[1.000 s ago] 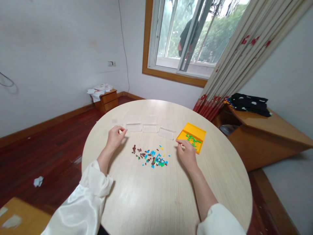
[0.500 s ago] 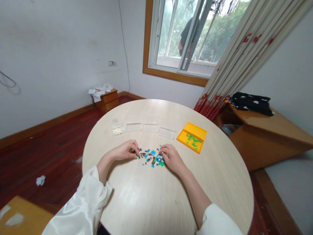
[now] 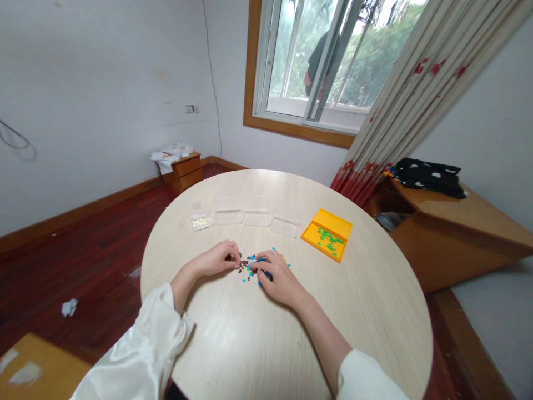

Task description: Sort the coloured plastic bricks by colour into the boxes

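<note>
A scatter of tiny brown, blue, green and yellow pieces [image 3: 250, 265] lies in the middle of a round pale wooden table [image 3: 287, 344]. My left hand [image 3: 219, 259] rests at the pile's left edge with its fingertips pinched together on small pieces. My right hand [image 3: 277, 275] lies over the pile's right part, fingers curled down onto the pieces and covering many of them. What either pinch holds is too small to name. An orange tray [image 3: 327, 234] with green pieces stands to the right.
Three clear plastic boxes [image 3: 255, 218] stand in a row beyond the pile, with a small clear box holding yellow bits [image 3: 201, 221] at their left. A wooden desk with dark cloth [image 3: 428, 175] is at right, a curtain and window behind, a low drawer unit [image 3: 183, 169] by the wall.
A second ago my left hand was at the small clear box and my right at the orange tray. Both came back to the pile, and my right hand has since slid left over it.
</note>
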Available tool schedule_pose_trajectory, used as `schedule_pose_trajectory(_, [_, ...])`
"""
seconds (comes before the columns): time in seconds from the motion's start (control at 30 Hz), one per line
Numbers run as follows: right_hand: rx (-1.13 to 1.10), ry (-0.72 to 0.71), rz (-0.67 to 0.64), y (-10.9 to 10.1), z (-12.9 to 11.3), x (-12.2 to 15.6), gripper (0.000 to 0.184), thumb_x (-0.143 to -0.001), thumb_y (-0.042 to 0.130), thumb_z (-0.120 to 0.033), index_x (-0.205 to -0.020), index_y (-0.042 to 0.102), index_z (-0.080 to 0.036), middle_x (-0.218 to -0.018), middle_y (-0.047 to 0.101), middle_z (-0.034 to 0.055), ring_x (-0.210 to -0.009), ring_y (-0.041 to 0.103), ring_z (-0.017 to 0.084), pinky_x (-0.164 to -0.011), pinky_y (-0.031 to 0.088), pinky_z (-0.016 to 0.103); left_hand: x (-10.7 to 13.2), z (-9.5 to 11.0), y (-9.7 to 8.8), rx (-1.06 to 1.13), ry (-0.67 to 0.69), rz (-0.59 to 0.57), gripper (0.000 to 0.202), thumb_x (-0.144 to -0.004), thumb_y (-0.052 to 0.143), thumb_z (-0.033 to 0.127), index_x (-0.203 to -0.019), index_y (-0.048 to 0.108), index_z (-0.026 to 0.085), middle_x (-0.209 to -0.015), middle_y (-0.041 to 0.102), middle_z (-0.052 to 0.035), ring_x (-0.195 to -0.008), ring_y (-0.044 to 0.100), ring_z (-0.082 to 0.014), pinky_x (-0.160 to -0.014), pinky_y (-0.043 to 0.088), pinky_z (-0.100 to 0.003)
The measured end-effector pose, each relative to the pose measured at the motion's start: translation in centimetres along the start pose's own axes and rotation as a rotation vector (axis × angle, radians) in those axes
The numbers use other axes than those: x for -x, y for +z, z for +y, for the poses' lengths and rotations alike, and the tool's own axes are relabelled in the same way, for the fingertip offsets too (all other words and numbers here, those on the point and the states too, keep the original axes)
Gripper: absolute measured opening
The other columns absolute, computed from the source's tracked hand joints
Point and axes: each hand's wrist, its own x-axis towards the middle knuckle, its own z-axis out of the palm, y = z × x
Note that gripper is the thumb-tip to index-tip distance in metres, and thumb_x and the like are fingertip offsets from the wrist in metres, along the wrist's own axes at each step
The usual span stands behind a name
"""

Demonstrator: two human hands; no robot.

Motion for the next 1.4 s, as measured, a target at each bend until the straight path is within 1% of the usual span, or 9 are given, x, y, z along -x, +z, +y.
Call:
schedule_pose_trajectory(0.27, [0.059, -0.023, -0.052, 0.3, 0.0, 0.1, 0.033, -0.078, 0.052, -0.008, -0.101, 0.068, -0.025, -0.109, 0.057, 0.0081, -0.106, 0.048, 0.022, -0.091, 0.038, 0.045, -0.2, 0.3, 0.3, 0.136, -0.145, 0.114, 0.013, -0.075, 0.054, 0.019, -0.075, 0.065, 0.013, -0.07, 0.062, -0.0023, -0.065, 0.053, -0.0123, -0.063, 0.041, -0.022])
schedule_pose_trajectory(0.4, [0.074, -0.033, -0.061, 0.3, 0.2, 0.1, 0.033, -0.078, 0.052, -0.008, -0.102, 0.068, -0.025, -0.112, 0.056, 0.0082, -0.108, 0.046, 0.022, -0.093, 0.036, 0.045, -0.2, 0.3, 0.4, 0.162, -0.111, 0.095, 0.018, -0.078, 0.053, 0.021, -0.085, 0.067, 0.012, -0.078, 0.066, -0.0046, -0.07, 0.056, -0.0131, -0.066, 0.043, -0.023])
schedule_pose_trajectory(0.57, [0.065, -0.039, -0.045, 0.1, 0.3, 0.1, 0.034, -0.081, 0.048, -0.007, -0.103, 0.067, -0.025, -0.111, 0.057, 0.0082, -0.108, 0.046, 0.021, -0.092, 0.037, 0.043, -0.1, 0.8, 0.4, 0.14, -0.041, 0.057, 0.019, -0.081, 0.052, 0.021, -0.082, 0.069, 0.013, -0.082, 0.067, -0.0059, -0.076, 0.059, -0.014, -0.073, 0.045, -0.025])
schedule_pose_trajectory(0.73, [0.057, -0.057, -0.052, -0.1, 0.2, 0.2, 0.028, -0.078, 0.05, -0.006, -0.091, 0.068, -0.022, -0.109, 0.058, 0.0073, -0.106, 0.047, 0.021, -0.091, 0.037, 0.042, 0.0, 1.2, 0.4, 0.146, -0.056, 0.067, 0.016, -0.079, 0.052, 0.02, -0.079, 0.067, 0.012, -0.077, 0.066, -0.0046, -0.07, 0.056, -0.0125, -0.067, 0.044, -0.023])
schedule_pose_trajectory(0.87, [0.031, -0.052, -0.06, -0.1, 0.3, 0.2, 0.024, -0.077, 0.049, -0.004, -0.079, 0.067, -0.02, -0.104, 0.059, 0.0064, -0.105, 0.048, 0.02, -0.09, 0.036, 0.041, 0.0, 1.6, 0.7, 0.151, -0.071, 0.04, 0.015, -0.077, 0.053, 0.02, -0.078, 0.066, 0.012, -0.066, 0.061, -0.0011, -0.06, 0.051, -0.0099, -0.058, 0.039, -0.02])
schedule_pose_trajectory(1.0, [0.011, -0.027, -0.034, 0.0, 0.4, 0.1, 0.024, -0.077, 0.048, -0.002, -0.073, 0.065, -0.019, -0.098, 0.061, 0.0053, -0.1, 0.051, 0.019, -0.089, 0.037, 0.04, -0.1, 1.6, 1.3, 0.129, -0.058, 0.018, 0.01, -0.072, 0.056, 0.017, -0.075, 0.065, 0.012, -0.064, 0.058, 0.0008, -0.058, 0.048, -0.0092, -0.056, 0.037, -0.019])
schedule_pose_trajectory(1.1, [0.012, -0.026, -0.02, -0.1, 0.4, 0.1, 0.022, -0.077, 0.05, -0.003, -0.075, 0.065, -0.019, -0.097, 0.062, 0.0054, -0.099, 0.052, 0.019, -0.088, 0.037, 0.04, -0.3, 1.3, 1.9, 0.057, 0.01, 0.001, 0.01, -0.072, 0.057, 0.015, -0.075, 0.067, 0.013, -0.063, 0.057, 0.0011, -0.059, 0.049, -0.0097, -0.057, 0.036, -0.019])
schedule_pose_trajectory(1.23, [0.008, -0.049, -0.025, -0.2, 0.4, 0.1, 0.018, -0.078, 0.052, -0.007, -0.079, 0.065, -0.02, -0.098, 0.062, 0.006, -0.099, 0.053, 0.019, -0.086, 0.039, 0.039, -0.5, 1.0, 2.3, -0.094, 0.129, -0.019, 0.014, -0.077, 0.057, 0.017, -0.079, 0.07, 0.017, -0.067, 0.061, -0.0007, -0.064, 0.052, -0.0111, -0.066, 0.037, -0.021])
schedule_pose_trajectory(1.4, [0.02, -0.036, -0.035, -0.1, 0.7, 0.2, 0.018, -0.075, 0.054, -0.006, -0.079, 0.065, -0.02, -0.097, 0.062, 0.0056, -0.099, 0.054, 0.019, -0.087, 0.039, 0.041, -0.6, 0.9, 2.6, -0.225, 0.138, 0.017, 0.013, -0.08, 0.057, 0.017, -0.08, 0.07, 0.019, -0.074, 0.064, -0.0018, -0.073, 0.055, -0.0135, -0.076, 0.035, -0.025])
